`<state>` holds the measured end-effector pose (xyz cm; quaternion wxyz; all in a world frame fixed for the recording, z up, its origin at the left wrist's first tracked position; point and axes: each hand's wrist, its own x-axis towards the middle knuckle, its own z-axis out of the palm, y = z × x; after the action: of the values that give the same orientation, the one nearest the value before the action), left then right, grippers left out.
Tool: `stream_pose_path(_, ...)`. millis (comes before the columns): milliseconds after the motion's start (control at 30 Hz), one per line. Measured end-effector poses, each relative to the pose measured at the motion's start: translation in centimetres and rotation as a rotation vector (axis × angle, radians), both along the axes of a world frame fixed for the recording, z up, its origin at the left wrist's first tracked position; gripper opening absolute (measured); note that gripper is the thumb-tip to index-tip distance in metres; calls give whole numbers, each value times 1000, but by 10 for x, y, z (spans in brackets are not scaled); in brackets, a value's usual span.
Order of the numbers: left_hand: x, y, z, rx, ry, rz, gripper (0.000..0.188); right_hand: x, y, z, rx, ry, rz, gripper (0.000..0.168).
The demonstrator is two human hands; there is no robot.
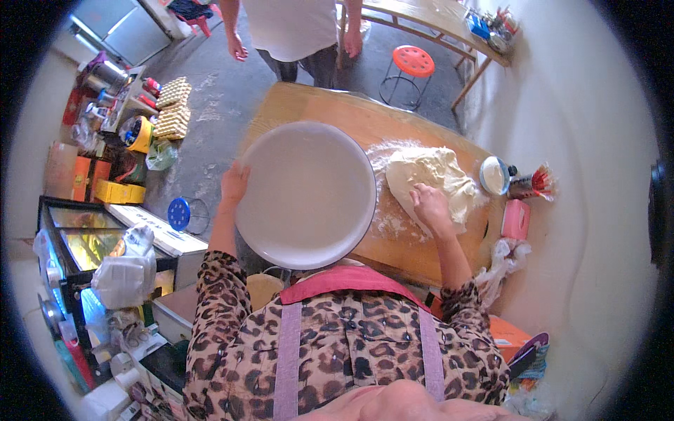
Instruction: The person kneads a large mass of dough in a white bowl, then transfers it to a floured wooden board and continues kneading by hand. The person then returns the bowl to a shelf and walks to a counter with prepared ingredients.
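Observation:
A large round white basin (305,194) is held over the near left part of the wooden table (321,108), its inside facing up at me. My left hand (235,182) grips its left rim. To the right, a big mass of pale dough (437,168) lies on the table, with dry flour (388,223) scattered around it. My right hand (429,205) rests on the front of the dough, fingers partly curled. Whether those fingers pinch any dough cannot be made out.
A bowl of flour (494,176), a container of red-tipped sticks (532,184) and a pink box (515,219) line the table's right edge by the wall. A person in a white shirt (292,26) stands beyond the table. A red stool (414,61) is behind it; a blue stool (179,213) is left.

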<state>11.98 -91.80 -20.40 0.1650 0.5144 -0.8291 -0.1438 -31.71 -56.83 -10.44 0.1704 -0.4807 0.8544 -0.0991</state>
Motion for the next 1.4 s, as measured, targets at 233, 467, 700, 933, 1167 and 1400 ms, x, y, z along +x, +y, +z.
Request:
stream_pose_path(233,8,16,13,24,-8,55,46,26,18,-9,-87,-57,23,39)
stream_pose_path(467,19,3,64,57,43,55,39,169,-35,-32,-516,-381,-215,63)
stream_pose_path(700,51,-13,62,-49,162,15,40,217,-65,-5,-99,-219,-449,60)
stream_pose_path(933,73,-40,54,157,149,-120,49,247,-56,34,-273,-270,-537,48)
stream_pose_path(1167,-47,-117,147,297,131,-345,63,242,-50,159,-643,-251,-855,42)
stream_pose_path(1400,-211,52,280,359,652,-910,33,201,128,258,-846,227,-1051,49)
